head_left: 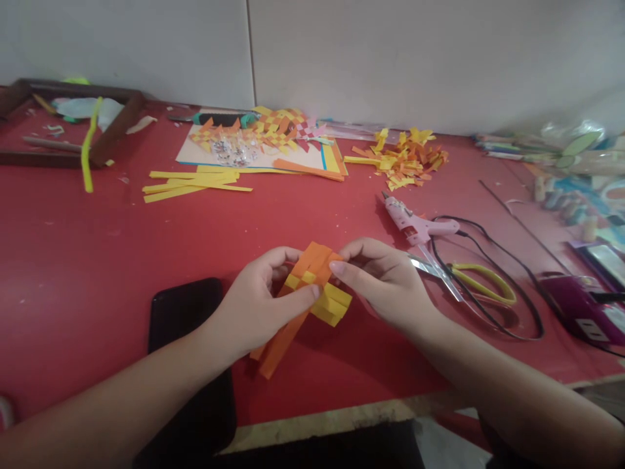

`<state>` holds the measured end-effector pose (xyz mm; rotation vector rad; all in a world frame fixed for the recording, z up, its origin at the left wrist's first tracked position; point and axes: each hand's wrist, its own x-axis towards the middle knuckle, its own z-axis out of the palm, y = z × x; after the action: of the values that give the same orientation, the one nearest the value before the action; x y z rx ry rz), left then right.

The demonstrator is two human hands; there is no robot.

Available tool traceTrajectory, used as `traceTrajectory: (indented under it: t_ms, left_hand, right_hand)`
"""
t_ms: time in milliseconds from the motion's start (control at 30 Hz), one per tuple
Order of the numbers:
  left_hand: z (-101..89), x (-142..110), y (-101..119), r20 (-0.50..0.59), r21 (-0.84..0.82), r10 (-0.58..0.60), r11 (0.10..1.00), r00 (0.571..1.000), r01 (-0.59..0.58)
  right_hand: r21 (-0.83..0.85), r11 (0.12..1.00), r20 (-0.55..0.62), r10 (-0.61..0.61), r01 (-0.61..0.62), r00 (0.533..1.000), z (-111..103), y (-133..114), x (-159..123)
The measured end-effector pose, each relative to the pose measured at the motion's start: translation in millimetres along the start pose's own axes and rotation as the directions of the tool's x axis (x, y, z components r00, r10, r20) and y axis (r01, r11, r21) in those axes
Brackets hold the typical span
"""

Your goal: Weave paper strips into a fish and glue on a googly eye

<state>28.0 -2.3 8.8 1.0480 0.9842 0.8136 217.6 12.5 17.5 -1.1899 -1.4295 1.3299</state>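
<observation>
A woven piece of orange and yellow paper strips [303, 279] is held between my two hands over the red table. My left hand [266, 303] grips its left side, the thumb lying across the weave and the fingers hidden behind. At the upper right edge, my right hand [378, 280] pinches the orange part between thumb and fingers. Long orange ends hang toward the lower left, and short yellow ends stick out at the right. A black phone [188, 306] lies under my left forearm.
Yellow strips [195, 184], finished woven pieces [278, 127] on paper sheets and a heap of paper scraps [413, 156] lie behind. At right are a pink glue gun [415, 221] with its cord, yellow-handled scissors [483, 283] and a purple device [581, 306]. A brown frame [117, 127] stands far left.
</observation>
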Motion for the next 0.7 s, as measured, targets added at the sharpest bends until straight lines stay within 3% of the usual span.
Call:
traceTrajectory:
  t_ms: [267,533,700]
  left_hand:
    - [-1.0,0.8,-0.2,-0.003,-0.070,0.004,0.998,1.000,-0.004]
    - [-0.3,-0.6,5.4,-0.045,-0.129,-0.017,0.992,0.999,0.011]
    - [-0.6,2.9,1.9,-0.058,-0.165,-0.020,0.986,0.998,0.010]
  right_hand:
    - [0.020,1.000,0.044,-0.011,0.010,0.999,0.1,0.0,-2.0]
    - [-0.061,0.994,0.301,0.109,-0.095,0.947,-3.8,4.7,-8.1]
    - [0.035,0.986,0.242,0.152,-0.165,0.958,-3.9,3.4,-1.3]
